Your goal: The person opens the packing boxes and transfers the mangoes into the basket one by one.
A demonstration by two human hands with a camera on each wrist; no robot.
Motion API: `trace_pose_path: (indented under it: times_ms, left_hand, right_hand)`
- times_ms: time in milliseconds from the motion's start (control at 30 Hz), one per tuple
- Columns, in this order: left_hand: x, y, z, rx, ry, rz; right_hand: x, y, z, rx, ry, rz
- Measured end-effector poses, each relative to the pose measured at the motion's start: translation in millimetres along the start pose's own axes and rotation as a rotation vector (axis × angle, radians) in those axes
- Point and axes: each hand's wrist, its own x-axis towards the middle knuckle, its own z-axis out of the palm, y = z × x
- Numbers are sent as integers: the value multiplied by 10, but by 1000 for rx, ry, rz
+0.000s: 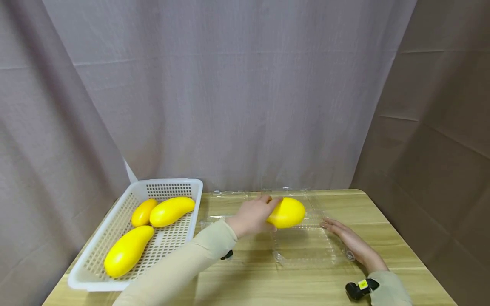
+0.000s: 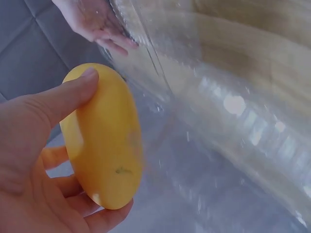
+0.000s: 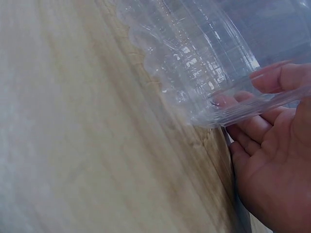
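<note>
A yellow mango (image 1: 288,213) is gripped in my left hand (image 1: 254,213), held above a clear plastic box (image 1: 302,246). The left wrist view shows my thumb across the top of the mango (image 2: 104,131) and the other fingers curled beneath it. My right hand (image 1: 354,243) rests at the right side of the box, its fingers nearly straight. Seen from the right wrist, that hand (image 3: 272,160) lies against the box's corner, with the thumb near the rim and the fingers low along the transparent wall (image 3: 194,63).
At the left stands a white perforated basket (image 1: 78,272) with three more yellow mangoes (image 1: 128,253) inside. More clear plastic (image 1: 226,194) lies toward the table's back edge. A grey curtain (image 1: 245,106) hangs behind the wooden table (image 1: 229,284), a brown one (image 1: 432,127) at the right.
</note>
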Motion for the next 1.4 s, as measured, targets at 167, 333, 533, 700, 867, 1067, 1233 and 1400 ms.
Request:
trace_pose_path:
  times_ms: [167, 333, 533, 700, 867, 1067, 1233, 1400]
  left_hand:
    - [-124, -199, -121, 16, 49, -22]
    - [-283, -412, -297, -7, 95, -47]
    - [-487, -622, -409, -94, 112, -113]
    - [-651, -744, -430, -82, 127, -153]
    - [-806, -886, -434, -65, 147, -182]
    - [-1007, -1087, -483, -60, 184, -251]
    - [-1204, -1254, -513, -58, 226, -300]
    - [-1419, -1402, -507, -88, 224, -346]
  right_hand:
    - [15, 1, 2, 0, -6, 7]
    - [20, -17, 7, -8, -10, 4]
    - [24, -16, 10, -4, -13, 15]
    - [4, -24, -4, -5, -19, 4]
    - [-12, -32, -10, -13, -25, 8]
    - [4, -19, 0, -6, -20, 17]
    - [7, -27, 15, -8, -13, 12]
    - [3, -43, 30, -17, -15, 12]
